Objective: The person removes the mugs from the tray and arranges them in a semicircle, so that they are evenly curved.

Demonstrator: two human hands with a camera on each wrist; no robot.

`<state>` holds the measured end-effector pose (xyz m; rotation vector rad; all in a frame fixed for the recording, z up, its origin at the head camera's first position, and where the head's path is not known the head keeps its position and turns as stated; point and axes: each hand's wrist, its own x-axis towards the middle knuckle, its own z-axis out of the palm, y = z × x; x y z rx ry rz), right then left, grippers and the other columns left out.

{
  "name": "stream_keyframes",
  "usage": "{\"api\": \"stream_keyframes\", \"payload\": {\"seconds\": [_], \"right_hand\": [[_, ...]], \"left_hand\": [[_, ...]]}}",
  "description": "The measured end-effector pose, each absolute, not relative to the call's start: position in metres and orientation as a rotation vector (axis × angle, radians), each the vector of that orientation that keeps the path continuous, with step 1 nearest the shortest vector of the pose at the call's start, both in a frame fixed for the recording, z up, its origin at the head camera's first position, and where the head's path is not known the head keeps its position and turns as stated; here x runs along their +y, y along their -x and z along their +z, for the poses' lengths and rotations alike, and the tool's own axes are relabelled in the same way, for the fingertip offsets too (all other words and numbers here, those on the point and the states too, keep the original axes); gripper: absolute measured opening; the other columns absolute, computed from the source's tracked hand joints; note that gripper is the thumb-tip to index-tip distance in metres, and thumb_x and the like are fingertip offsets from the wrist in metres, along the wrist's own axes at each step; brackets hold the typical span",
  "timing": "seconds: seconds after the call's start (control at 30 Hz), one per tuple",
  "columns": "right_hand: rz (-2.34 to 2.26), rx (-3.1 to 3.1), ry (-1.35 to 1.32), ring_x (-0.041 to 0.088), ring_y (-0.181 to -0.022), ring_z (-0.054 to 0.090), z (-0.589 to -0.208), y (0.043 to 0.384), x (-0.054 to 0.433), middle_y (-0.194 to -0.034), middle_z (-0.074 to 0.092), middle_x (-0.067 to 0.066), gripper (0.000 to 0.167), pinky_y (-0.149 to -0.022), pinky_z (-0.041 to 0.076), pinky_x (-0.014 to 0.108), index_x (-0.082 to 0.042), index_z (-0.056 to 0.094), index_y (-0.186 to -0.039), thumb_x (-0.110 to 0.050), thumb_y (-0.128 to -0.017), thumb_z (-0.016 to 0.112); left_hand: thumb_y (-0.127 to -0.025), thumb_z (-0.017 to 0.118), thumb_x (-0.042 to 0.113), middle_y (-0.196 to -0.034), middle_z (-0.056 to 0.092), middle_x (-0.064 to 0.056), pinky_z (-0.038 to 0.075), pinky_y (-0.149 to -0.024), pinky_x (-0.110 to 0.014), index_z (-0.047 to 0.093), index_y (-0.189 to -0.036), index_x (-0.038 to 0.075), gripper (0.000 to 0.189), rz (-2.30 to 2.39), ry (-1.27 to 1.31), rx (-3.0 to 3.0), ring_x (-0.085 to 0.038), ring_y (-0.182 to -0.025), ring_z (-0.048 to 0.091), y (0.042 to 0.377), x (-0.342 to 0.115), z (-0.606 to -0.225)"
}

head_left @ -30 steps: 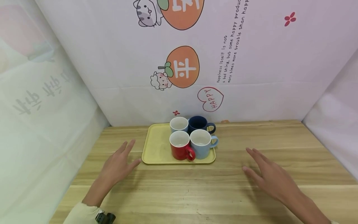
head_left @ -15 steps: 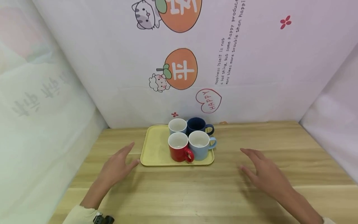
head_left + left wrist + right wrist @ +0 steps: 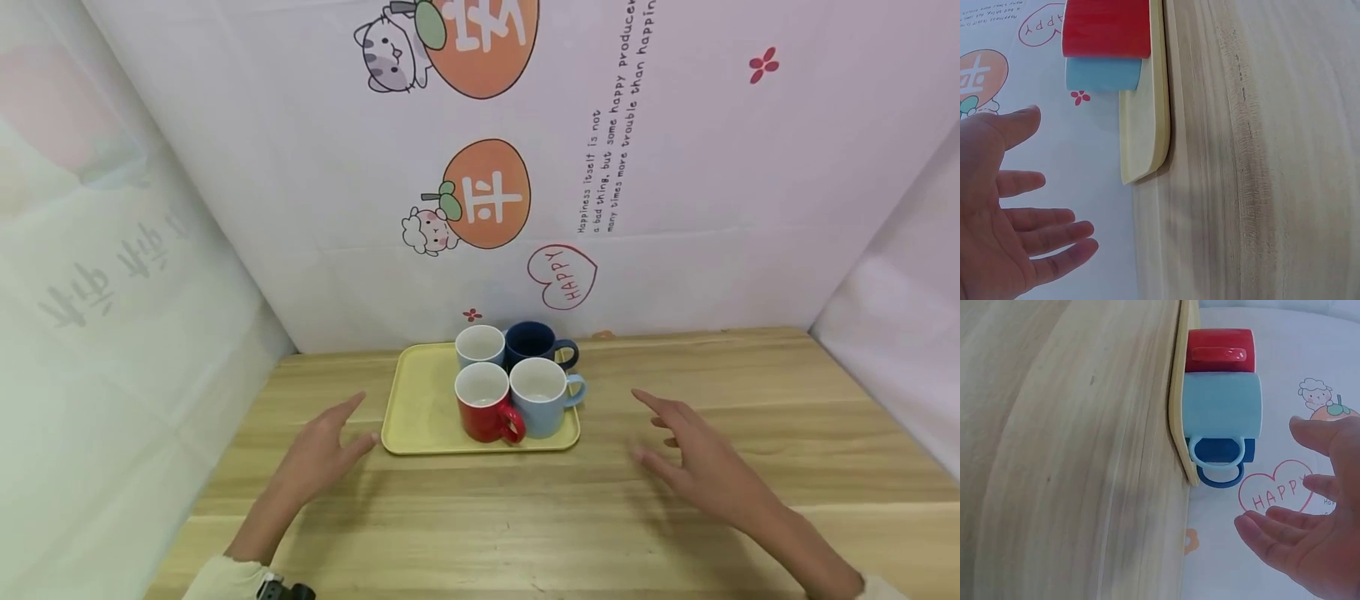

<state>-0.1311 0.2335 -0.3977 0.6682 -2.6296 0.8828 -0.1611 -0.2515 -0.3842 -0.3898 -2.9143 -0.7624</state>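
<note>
A yellow tray (image 3: 420,417) lies at the back of the wooden table. Grouped on its right part are a red mug (image 3: 483,408), a light blue mug (image 3: 538,408), a dark blue mug (image 3: 528,340) and another pale blue mug (image 3: 480,343) partly hidden behind the red one. My left hand (image 3: 318,454) hovers just left of the tray, fingers extended and holding nothing. My right hand (image 3: 708,462) is to the right of the mugs, its palm bare in the right wrist view and its thumb apart from the fingers.
A white printed cloth (image 3: 675,167) stands as a wall right behind the tray. A second cloth wall (image 3: 135,333) borders the table (image 3: 480,525) at the left, and another rises at the right. A dark watch-like device (image 3: 281,590) sits on the left wrist.
My right hand has drifted left, a little closer to the mugs. The left hand stays almost in place beside the tray. The whole head view has shifted slightly; tray and mugs stand as before.
</note>
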Motion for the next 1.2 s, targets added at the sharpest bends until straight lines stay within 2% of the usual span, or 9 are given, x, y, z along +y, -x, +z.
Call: {"api": "stream_keyframes", "payload": {"seconds": [0.23,0.53,0.93,1.2], "right_hand": [[1.076,-2.658,-0.665,0.043,-0.112,0.059,-0.397,0.140,0.231,-0.136,0.049,0.026,0.078,-0.081,0.054,0.047,-0.003,0.037,-0.153,-0.011,-0.088,0.079],[1.213,-2.708,-0.617,0.050,-0.113,0.057,-0.398,0.151,0.235,-0.138,0.046,0.033,0.078,-0.085,0.051,0.057,0.002,0.035,-0.152,-0.012,-0.089,0.078],[1.328,-2.774,-0.536,0.047,-0.118,0.056,-0.403,0.161,0.235,-0.141,0.046,0.031,0.076,-0.090,0.049,0.056,-0.003,0.033,-0.155,-0.022,-0.094,0.073],[1.346,-2.796,-0.516,0.046,-0.120,0.055,-0.401,0.167,0.232,-0.142,0.046,0.029,0.073,-0.092,0.048,0.056,-0.005,0.033,-0.155,-0.027,-0.096,0.070]], "left_hand": [[-0.098,0.067,0.028,-0.141,0.047,-0.033,0.047,-0.090,-0.059,0.039,-0.151,-0.003,0.067,-0.839,0.354,-2.947,-0.048,-0.115,0.057,0.166,-0.255,-0.387],[-0.099,0.065,0.025,-0.142,0.045,-0.034,0.049,-0.088,-0.057,0.038,-0.152,-0.002,0.066,-0.949,0.342,-2.959,-0.048,-0.116,0.056,0.172,-0.254,-0.387],[-0.100,0.062,0.033,-0.144,0.046,-0.030,0.050,-0.088,-0.054,0.036,-0.155,0.006,0.066,-1.144,0.233,-3.015,-0.041,-0.118,0.058,0.180,-0.254,-0.392],[-0.100,0.063,0.029,-0.141,0.048,-0.032,0.051,-0.086,-0.052,0.039,-0.153,0.004,0.063,-1.174,0.192,-3.005,-0.042,-0.113,0.060,0.183,-0.250,-0.396]]}}
